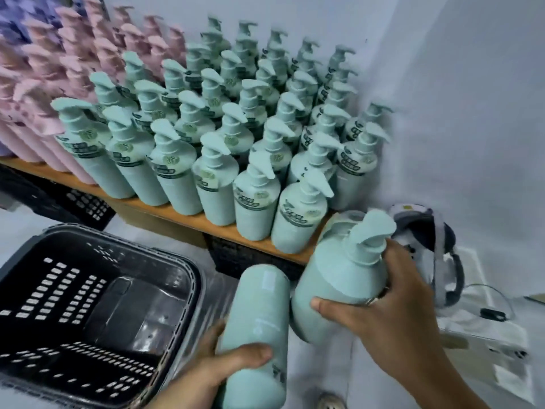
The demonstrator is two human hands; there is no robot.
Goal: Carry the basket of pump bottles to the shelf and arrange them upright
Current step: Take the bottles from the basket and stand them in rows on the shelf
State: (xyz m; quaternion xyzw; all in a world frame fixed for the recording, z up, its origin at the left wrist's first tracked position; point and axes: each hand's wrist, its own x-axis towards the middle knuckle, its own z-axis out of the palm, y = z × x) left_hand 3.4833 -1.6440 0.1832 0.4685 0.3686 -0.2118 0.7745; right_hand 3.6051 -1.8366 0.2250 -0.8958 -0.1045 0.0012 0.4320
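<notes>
Head view, arranging step: we hold two green bottles, fingers curled round each. Right hand (392, 314) grips a pump-up bottle (333, 278), tilted, just off the shelf (177, 214) at its front-right corner; left hand (236, 364) grips a second bottle (256, 329), base fwd, beside the basket (132, 246). Next, we judge: stand the right bottle at the row end; the left one needs flipping first.

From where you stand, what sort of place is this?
Probably a stockroom or small warehouse: rows of identical green pump bottles and pink bottles crowd a wooden shelf, and a black plastic basket sits nearby.
</notes>
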